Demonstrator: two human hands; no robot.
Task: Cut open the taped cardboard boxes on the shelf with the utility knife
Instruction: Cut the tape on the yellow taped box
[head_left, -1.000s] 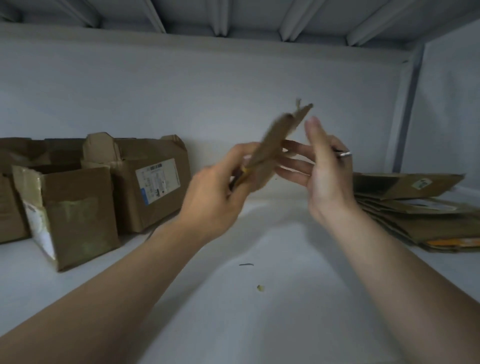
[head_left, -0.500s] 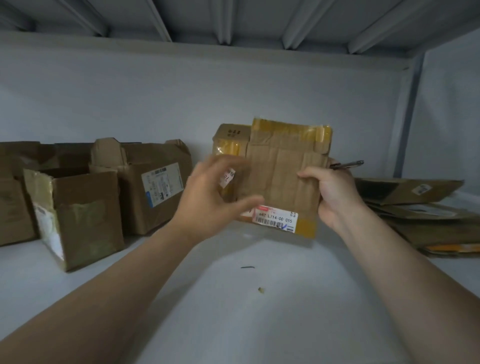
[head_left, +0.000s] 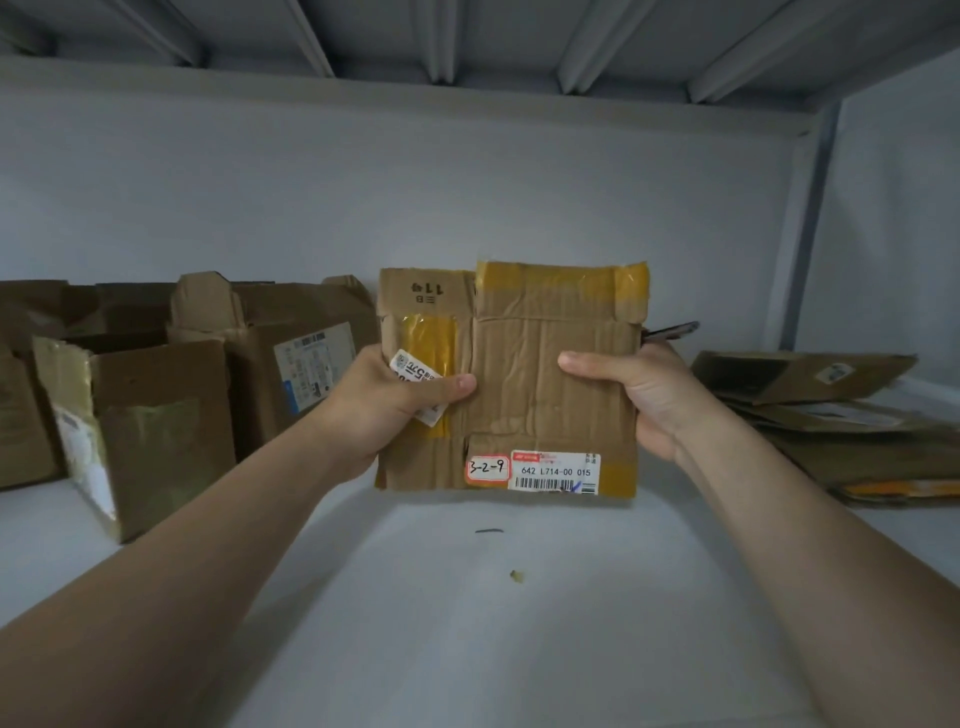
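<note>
Above shelf (head_left: 493, 649), centre of view: flattened cardboard box (head_left: 550, 374) held upright, clear of surface. Yellow tape along its top edge, barcode label at 6 o'clock. Left hand (head_left: 387, 415) grips box's 9 o'clock edge, thumb across front. Right hand (head_left: 649, 400) grips 3 o'clock edge, thumb on front. Utility knife (head_left: 672, 331): only dark tip shows behind box at 2 o'clock, just above right hand; hold on it hidden. Opened boxes (head_left: 156, 415) stand at 9 o'clock of view, flattened cardboard stack (head_left: 841, 431) at 3 o'clock.
</note>
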